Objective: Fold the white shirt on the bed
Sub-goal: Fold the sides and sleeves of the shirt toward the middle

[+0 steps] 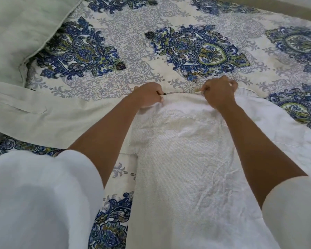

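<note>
Pinching far edge of white shirt (pixel 187 159) with left hand (pixel 148 95) and right hand (pixel 218 92), both curled onto the cloth; spread flat from the hands back under both forearms, on blue-patterned bedspread (pixel 133 33); pale green pillow (pixel 22 29) beyond and left of left hand

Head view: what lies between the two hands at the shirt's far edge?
Only the white shirt's own edge, pinched by left hand and right hand; a small dark speck sits beside the left hand. Seen in the head view.

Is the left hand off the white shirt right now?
No, the left hand pinches the far edge of the white shirt, beside the right hand.
</note>
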